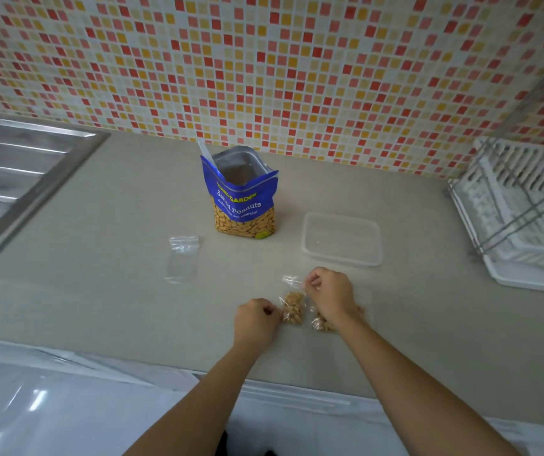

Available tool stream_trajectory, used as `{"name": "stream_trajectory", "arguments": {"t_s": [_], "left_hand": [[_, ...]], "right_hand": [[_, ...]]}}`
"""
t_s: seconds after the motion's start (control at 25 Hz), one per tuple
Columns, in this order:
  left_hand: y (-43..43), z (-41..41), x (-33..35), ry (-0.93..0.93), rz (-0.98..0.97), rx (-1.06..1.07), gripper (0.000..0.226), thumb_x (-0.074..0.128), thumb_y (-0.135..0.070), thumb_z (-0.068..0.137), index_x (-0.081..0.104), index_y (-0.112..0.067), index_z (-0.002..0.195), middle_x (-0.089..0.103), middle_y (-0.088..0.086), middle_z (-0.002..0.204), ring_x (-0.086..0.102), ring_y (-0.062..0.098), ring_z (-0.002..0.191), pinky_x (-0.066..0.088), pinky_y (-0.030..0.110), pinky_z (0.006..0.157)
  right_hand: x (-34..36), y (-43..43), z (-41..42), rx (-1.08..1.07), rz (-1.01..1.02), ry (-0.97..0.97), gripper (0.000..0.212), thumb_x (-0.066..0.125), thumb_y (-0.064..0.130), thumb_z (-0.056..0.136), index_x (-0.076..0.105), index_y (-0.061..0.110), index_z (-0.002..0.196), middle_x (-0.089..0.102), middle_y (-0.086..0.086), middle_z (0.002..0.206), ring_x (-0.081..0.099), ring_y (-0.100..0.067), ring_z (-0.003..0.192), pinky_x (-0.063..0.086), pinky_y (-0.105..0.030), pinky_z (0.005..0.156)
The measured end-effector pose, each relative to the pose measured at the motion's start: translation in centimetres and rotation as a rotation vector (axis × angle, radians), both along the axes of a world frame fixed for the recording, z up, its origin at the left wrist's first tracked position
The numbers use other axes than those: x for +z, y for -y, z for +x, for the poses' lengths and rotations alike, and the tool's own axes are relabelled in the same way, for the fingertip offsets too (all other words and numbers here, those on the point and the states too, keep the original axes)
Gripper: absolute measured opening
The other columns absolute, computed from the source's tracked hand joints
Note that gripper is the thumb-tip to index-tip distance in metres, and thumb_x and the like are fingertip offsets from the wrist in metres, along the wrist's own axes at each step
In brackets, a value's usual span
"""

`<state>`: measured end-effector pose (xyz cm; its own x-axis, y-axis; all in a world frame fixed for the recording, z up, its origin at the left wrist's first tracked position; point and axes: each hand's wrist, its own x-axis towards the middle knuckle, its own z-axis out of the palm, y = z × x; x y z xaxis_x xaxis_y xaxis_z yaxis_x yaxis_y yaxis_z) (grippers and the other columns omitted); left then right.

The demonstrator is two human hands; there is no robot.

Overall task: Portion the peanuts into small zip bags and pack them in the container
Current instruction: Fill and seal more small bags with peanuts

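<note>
Checking the head view: we count two portions made, one empty zip bag (183,258) left of them, and the container (341,238) with nothing packed yet, so we judge it roughly midway. The peanut pouch (244,205) stands open at the back. The filled zip bag (293,307) lies on the tabletop (99,307) between the hands. The right hand (328,296) fingers pinch its top strip, and the left hand (257,319) fingers pinch its lower edge. The second filled bag (320,324) sits under the right wrist.
</note>
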<state>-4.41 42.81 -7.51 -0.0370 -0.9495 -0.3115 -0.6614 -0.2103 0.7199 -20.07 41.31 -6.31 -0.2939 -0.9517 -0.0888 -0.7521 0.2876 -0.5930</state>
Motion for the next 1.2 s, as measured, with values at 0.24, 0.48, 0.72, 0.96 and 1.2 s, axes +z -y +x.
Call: {"name": "stream_trajectory", "arguments": {"t_s": [0.24,0.48,0.72,0.96,1.2], "left_hand": [[0.2,0.4,0.9,0.001,-0.019,0.059,0.025,0.061,-0.028,0.080,0.068,-0.004,0.078,0.069,0.014,0.078,0.063,0.028,0.078,0.046,0.028,0.069],[3.6,6.8,2.9,0.024,-0.171,0.232,0.025,0.057,-0.022,0.084,0.068,-0.001,0.077,0.070,0.017,0.075,0.063,0.031,0.076,0.044,0.029,0.068],[8.9,14.1,1.7,0.172,-0.235,0.425,0.036,0.060,-0.025,0.087,0.056,0.000,0.114,0.058,0.019,0.113,0.056,0.034,0.102,0.042,0.037,0.088],[11.7,16.0,0.4,0.211,0.056,0.306,0.042,0.066,-0.020,0.080,0.050,-0.003,0.116,0.062,0.016,0.115,0.055,0.032,0.110,0.043,0.031,0.082],[12.9,17.4,-0.4,0.047,0.134,0.359,0.026,0.068,-0.015,0.076,0.061,-0.009,0.101,0.068,0.011,0.099,0.064,0.029,0.095,0.052,0.033,0.079]], "right_hand": [[-0.6,0.5,0.3,-0.003,-0.080,-0.142,0.030,0.070,0.020,0.073,0.067,0.004,0.099,0.069,-0.015,0.092,0.059,-0.033,0.090,0.046,-0.035,0.082],[1.0,2.4,4.7,0.155,-0.399,-0.142,0.021,0.060,0.017,0.072,0.066,0.006,0.089,0.067,-0.011,0.081,0.059,-0.033,0.077,0.041,-0.032,0.076],[-2.7,3.5,14.0,0.433,-0.099,-0.169,0.050,0.043,0.030,0.081,0.059,-0.004,0.114,0.060,-0.024,0.118,0.058,-0.039,0.110,0.048,-0.043,0.093],[-5.1,2.9,15.5,0.413,-0.042,-0.318,0.060,0.036,0.045,0.084,0.056,0.007,0.125,0.053,-0.012,0.135,0.049,-0.025,0.127,0.046,-0.043,0.098],[-5.5,2.8,15.8,0.360,-0.083,-0.363,0.061,0.037,0.045,0.086,0.048,0.008,0.133,0.046,-0.009,0.142,0.041,-0.022,0.133,0.025,-0.033,0.110]]}}
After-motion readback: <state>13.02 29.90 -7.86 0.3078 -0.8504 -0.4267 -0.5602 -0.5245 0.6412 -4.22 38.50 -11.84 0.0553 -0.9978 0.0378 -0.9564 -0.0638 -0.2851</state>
